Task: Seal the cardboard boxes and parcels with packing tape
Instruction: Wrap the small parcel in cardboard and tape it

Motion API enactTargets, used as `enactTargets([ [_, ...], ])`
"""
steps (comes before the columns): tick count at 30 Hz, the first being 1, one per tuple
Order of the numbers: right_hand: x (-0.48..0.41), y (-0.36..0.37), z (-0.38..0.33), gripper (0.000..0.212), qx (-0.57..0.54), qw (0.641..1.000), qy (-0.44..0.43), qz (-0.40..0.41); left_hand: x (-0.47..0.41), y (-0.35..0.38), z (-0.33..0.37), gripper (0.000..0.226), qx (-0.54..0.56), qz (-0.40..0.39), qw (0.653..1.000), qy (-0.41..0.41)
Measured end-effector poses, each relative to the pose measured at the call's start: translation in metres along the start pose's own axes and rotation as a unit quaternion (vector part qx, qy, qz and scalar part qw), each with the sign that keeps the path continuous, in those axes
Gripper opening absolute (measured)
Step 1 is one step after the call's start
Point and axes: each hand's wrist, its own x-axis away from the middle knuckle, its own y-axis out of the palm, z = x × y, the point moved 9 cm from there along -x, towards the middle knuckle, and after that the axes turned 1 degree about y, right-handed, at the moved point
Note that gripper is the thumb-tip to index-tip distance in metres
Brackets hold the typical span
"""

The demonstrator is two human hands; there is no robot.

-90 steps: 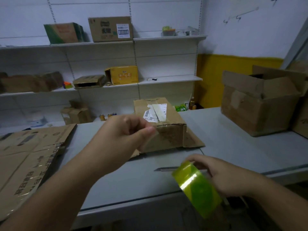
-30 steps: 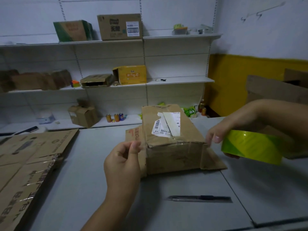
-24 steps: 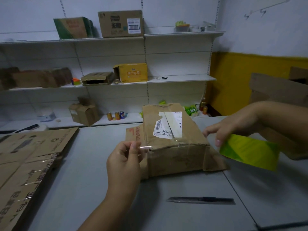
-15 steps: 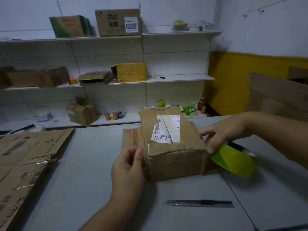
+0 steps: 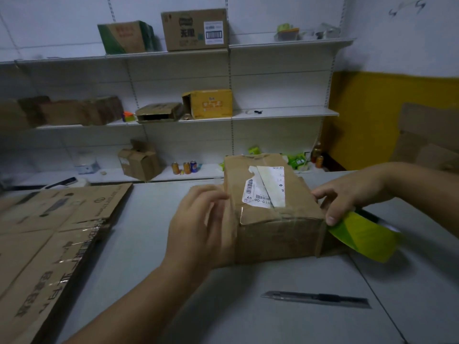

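The cardboard box point(image 5: 273, 212) sits mid-table point(image 5: 154, 256), label up. The left hand point(image 5: 201, 224) lies against its left side, fingers nearly straight (blurred, so the contact is hard to read). The right hand point(image 5: 347, 194) grips the green-yellow tape roll point(image 5: 362, 234) at the box's right end. A utility knife point(image 5: 315, 297) lies nearer; flattened cardboard point(image 5: 49, 232) lies left.

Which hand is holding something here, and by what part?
The right hand grips the green-yellow tape roll by its upper rim, beside the box. The left hand, blurred, presses the box on its left side, gripping nothing.
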Motion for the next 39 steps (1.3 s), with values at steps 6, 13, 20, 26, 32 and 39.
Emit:
enactTargets([
  [6, 0.007, 0.000, 0.000, 0.076, 0.000, 0.999, 0.029, 0.022, -0.006, 0.082, 0.037, 0.050, -0.209, -0.266, 0.915, 0.219],
  [13, 0.015, 0.032, -0.014, 0.048, -0.014, 1.000, 0.011, 0.010, -0.001, 0.055, 0.013, 0.055, -0.198, -0.306, 0.893, 0.262],
  [20, -0.001, 0.073, -0.043, 0.013, 0.010, 1.000, -0.021, -0.021, 0.014, 0.016, -0.007, 0.048, -0.139, -0.349, 0.909, 0.180],
  [26, -0.004, 0.074, -0.045, 0.015, -0.012, 0.999, -0.029, -0.021, -0.003, 0.011, 0.046, 0.071, -0.203, -0.255, 0.912, 0.248],
  [32, -0.008, 0.075, -0.044, 0.042, -0.020, 0.999, -0.035, -0.035, 0.018, 0.075, 0.051, 0.059, -0.253, -0.302, 0.870, 0.298],
  [39, 0.009, 0.068, -0.048, 0.048, 0.128, 0.976, -0.173, -0.014, 0.020, 0.067, 0.036, 0.060, -0.257, -0.268, 0.865, 0.336],
])
